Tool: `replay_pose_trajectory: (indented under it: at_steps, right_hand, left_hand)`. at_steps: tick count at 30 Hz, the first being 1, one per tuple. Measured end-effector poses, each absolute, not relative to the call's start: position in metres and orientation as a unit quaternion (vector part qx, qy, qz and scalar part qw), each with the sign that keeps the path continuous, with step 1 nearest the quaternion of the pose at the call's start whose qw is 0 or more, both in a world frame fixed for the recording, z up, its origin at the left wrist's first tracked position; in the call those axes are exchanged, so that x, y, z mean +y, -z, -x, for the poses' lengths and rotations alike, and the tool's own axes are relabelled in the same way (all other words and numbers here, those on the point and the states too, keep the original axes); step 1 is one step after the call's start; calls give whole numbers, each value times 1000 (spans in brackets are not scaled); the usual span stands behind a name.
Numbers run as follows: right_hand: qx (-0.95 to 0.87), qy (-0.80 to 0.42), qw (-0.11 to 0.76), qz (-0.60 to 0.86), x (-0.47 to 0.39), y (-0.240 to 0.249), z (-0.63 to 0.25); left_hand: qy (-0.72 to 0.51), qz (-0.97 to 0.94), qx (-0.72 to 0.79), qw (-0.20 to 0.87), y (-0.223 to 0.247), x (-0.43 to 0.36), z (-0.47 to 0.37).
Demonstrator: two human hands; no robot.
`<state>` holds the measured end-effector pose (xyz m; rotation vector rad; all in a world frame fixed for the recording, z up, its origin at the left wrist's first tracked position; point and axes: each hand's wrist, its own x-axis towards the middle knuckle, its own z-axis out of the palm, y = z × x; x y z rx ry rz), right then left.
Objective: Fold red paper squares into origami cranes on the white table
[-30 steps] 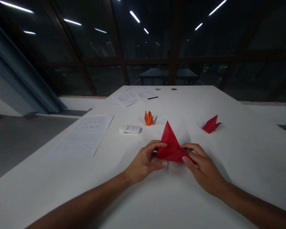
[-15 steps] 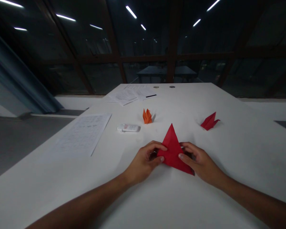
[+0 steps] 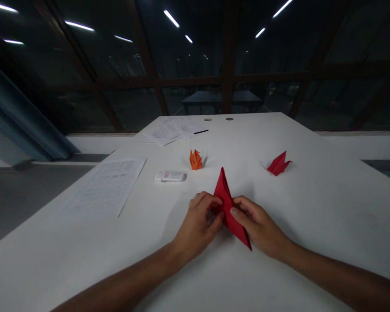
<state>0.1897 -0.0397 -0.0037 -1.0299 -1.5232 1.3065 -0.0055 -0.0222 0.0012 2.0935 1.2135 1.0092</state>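
A folded piece of red origami paper is held between both hands above the white table, tilted with one point up and another toward the lower right. My left hand pinches its left side between thumb and fingers. On the other side, my right hand grips it, thumb on the near face and fingers partly hidden behind. Beyond the hands stand an orange paper crane and, farther right, a red paper crane.
Left of the orange crane lies a white correction-tape-like item. A written sheet rests on the table at left, and more papers with a black strip lie farther back. Dark windows stand behind.
The red paper has turned from showing its broad face to a narrower, edge-on view, its layers parting at the top. Both hands still hold it. The whole view has shifted slightly.
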Motion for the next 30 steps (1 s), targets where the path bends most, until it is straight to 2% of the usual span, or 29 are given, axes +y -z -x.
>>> replay_pose_trajectory:
  at_steps: [3, 12, 19, 30]
  right_hand:
    - [-638, -509, 408, 408, -47, -2, -187]
    - [-683, -446, 411, 408, -49, -2, -187]
    - [-654, -473, 428, 407, -48, 2, -186]
    - [-633, -442, 450, 450, -45, 2, -183]
  left_hand:
    - [-373, -766, 416, 317, -4, -26, 5]
    - [-392, -748, 410, 345, -8, -27, 4]
    - [-383, -735, 403, 388, -7, -25, 5]
    - [-351, -753, 434, 349, -6, -31, -4]
